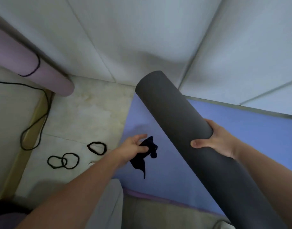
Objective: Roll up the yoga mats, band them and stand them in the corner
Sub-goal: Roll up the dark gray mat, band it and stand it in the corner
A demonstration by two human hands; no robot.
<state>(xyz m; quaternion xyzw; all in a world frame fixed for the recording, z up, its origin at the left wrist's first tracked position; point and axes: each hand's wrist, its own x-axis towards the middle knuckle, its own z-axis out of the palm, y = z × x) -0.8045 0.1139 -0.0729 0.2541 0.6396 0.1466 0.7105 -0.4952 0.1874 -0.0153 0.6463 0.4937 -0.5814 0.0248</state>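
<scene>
Black band [146, 154] pinched in the left hand [133, 145]; right hand [214, 139] fingers wrap the rolled grey mat [183, 128], unbanded, mid-frame. Upper left, a pink mat [26, 63] stands banded. Blue mat [241, 129] still lies flat.

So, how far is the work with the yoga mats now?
Done: the pink mat is rolled, carries a black band and leans in the corner. In hand: the right hand grips the rolled dark grey mat, with no band visible; the left hand holds a dark band. Left: band and stand the grey mat; the blue mat lies flat. Three spare bands lie on the floor.
</scene>
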